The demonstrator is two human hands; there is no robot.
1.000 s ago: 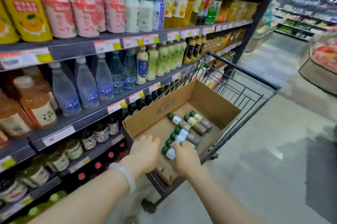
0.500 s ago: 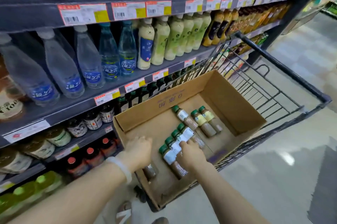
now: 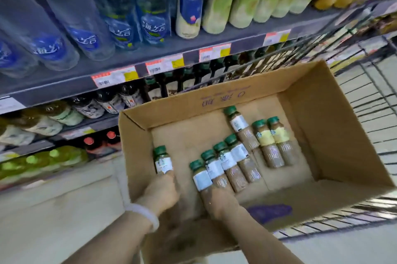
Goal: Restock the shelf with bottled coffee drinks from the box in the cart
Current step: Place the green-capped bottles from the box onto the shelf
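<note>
Now, left hand (image 3: 160, 190) grips coffee bottle (image 3: 163, 161), right hand (image 3: 219, 201) grips another bottle (image 3: 203, 180), in box (image 3: 335, 126).

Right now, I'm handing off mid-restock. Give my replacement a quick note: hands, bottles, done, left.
Left hand grips one green-capped coffee bottle at the box's near-left corner.
Right hand is curled round the nearest bottle of a four-bottle row lying on the box floor.
Three more bottles lie further back, towards the right.
All eight are inside the cardboard box in the wire cart, beside the shelf.
Done: both hands have a bottle.
Left: lift them out, shelve them, then the other six.
</note>
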